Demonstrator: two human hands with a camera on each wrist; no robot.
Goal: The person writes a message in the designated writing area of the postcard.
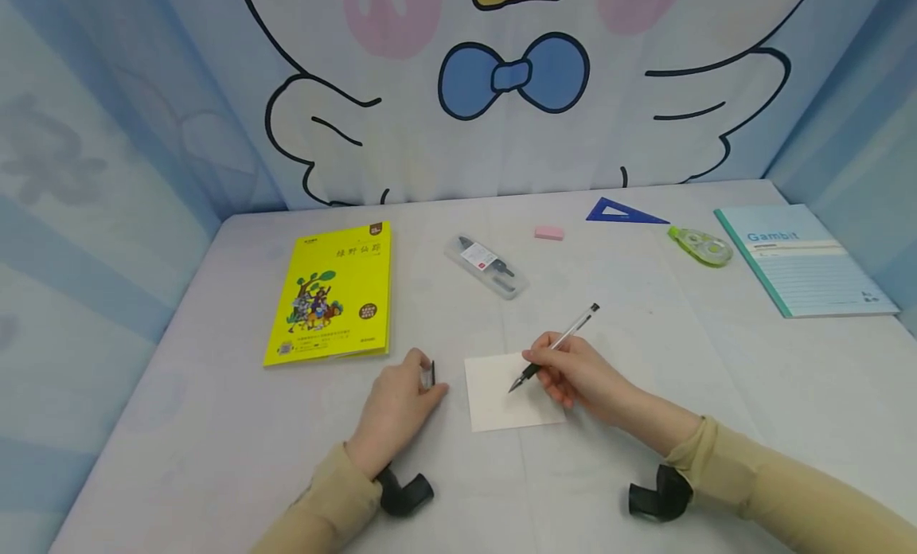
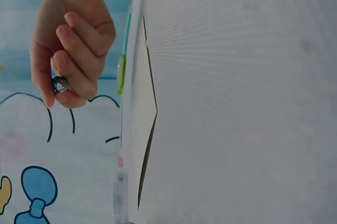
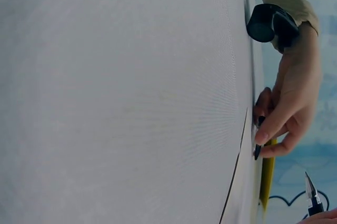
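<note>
My right hand (image 1: 580, 375) pinches a clear-barrelled gel pen (image 1: 573, 325) with a dark grip, its tip bare. That tip points down over a blank cream card (image 1: 494, 395); whether it touches the surface I cannot tell from the head view, but in the left wrist view the pen (image 2: 60, 85) appears above the card (image 2: 145, 103). Left of the card, my left hand (image 1: 401, 403) holds a small black pen cap (image 1: 433, 373) between thumb and fingers, mostly covered by them. The right wrist view shows the cap's (image 3: 257, 151) dark end poking out below the fingers.
A yellow book (image 1: 333, 299) lies at the left. Behind the card are a clear pencil-lead or compass case (image 1: 487, 266) and a pink eraser (image 1: 549, 233). A blue set square (image 1: 623, 213), green correction tape (image 1: 702, 247) and a notebook (image 1: 809, 271) lie at the right.
</note>
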